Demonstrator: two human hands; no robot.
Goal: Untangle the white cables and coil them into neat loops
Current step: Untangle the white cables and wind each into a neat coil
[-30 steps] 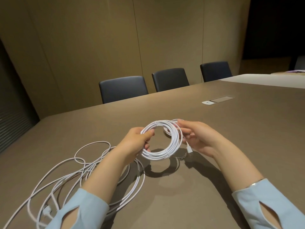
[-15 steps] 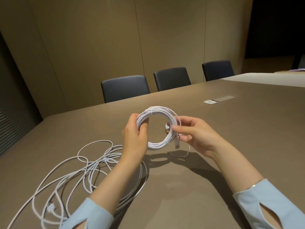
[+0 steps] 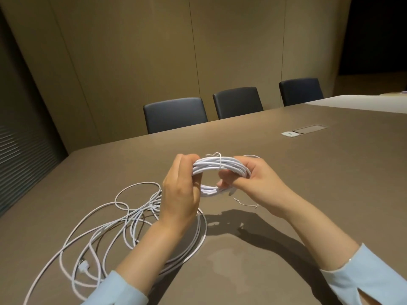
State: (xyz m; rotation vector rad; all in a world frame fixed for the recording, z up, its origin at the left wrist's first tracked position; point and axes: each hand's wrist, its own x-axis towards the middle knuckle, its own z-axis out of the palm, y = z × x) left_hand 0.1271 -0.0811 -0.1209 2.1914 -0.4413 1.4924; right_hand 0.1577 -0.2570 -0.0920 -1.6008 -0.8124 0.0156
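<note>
— Where's the coiled cable (image 3: 220, 167) now?

— Up off the table (image 3: 308, 183), held between both hands, with a thin tie (image 3: 219, 160) cinched around it at twelve o'clock.

— And the grip?

— The left hand (image 3: 179, 191) is clenched around the nine o'clock side; the right hand (image 3: 256, 180) pinches the three o'clock side, and a loose tie end (image 3: 245, 202) dangles near five o'clock.

— So what would finish it well?

— I'd say keep the turns flat and stacked while securing that end, without squeezing so hard the loops splay.

— What's left?

— The tangled cable (image 3: 132, 227) sprawls on the table at seven o'clock, with its plug (image 3: 83, 266) at the near side.
</note>
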